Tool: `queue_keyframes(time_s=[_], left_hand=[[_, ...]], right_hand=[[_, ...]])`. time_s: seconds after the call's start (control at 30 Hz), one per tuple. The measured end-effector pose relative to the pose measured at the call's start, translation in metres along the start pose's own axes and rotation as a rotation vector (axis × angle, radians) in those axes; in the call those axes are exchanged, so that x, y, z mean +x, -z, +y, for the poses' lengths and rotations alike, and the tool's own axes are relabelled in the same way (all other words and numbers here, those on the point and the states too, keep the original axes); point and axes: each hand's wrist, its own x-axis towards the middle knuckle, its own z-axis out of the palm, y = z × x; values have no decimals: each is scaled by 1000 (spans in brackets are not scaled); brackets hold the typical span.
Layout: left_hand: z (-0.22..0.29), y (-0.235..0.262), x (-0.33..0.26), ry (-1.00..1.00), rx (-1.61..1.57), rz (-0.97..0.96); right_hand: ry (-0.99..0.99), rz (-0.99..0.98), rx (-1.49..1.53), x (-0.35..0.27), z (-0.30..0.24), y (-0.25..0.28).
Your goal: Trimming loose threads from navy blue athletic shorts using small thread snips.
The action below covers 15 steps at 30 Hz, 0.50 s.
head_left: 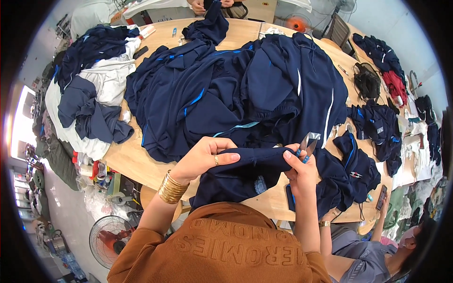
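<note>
A dark navy garment [250,162] is stretched between my two hands, with a seam running along its upper fold and a small grey-blue label [260,185] on its lower part. My left hand [214,158], with gold bangles on the wrist, pinches the fold between thumb and fingers. At the other end my right hand [298,170] grips the edge with its thumb on top. Thread snips [309,145] with blue handles sit in the same right hand, blades up and away from the cloth. The garment's lower part hangs toward my lap.
A big pile of navy garments [203,89] covers the wooden table [163,175]. White and navy clothes [106,80] lie at left, more navy pieces [347,177] at right. A co-worker [373,254] beside me holds a phone [381,198]; another's hands [212,5] show across. A fan [112,239] stands lower left.
</note>
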Motion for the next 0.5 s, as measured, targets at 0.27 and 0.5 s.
queue_keyframes(time_s=[0.27,0.5], left_hand=[[-4,0,1,7,-80,7],[-9,-18,13,-255,230,35]], right_hand=[[-93,4,76,-8,-3,-7],[-111,-23,55,-13,-1,-12]])
